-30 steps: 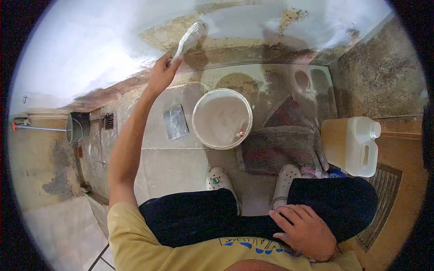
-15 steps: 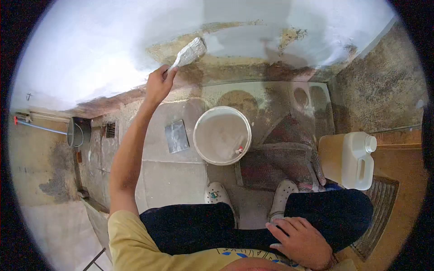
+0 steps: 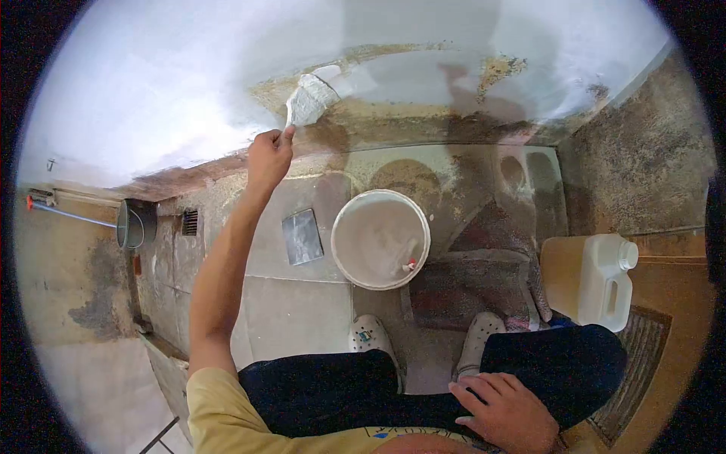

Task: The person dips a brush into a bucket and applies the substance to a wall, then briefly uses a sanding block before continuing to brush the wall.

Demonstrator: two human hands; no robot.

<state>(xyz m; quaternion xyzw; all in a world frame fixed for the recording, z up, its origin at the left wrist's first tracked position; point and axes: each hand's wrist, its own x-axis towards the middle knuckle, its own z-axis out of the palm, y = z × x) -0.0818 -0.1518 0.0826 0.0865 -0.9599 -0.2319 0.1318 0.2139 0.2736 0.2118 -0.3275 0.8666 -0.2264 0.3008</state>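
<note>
Head view: left hand [image 3: 270, 160] grips brush [image 3: 311, 101] by handle, white-caked head at far wall [image 3: 423, 30], over a stained strip; can't tell if touching. Right hand [image 3: 512, 412] rests on right thigh [image 3: 563, 367], fingers loosely spread. Bucket [image 3: 355, 221] nearer, grey plate [image 3: 302, 237] just left, cloth [image 3: 473, 291] right, jug [image 3: 594, 280] farther right.

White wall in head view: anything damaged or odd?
Yes: irregular tan-brown patches on the white wall and a dark brown strip along its base break up the white surface. Stained or peeling, can't tell.
</note>
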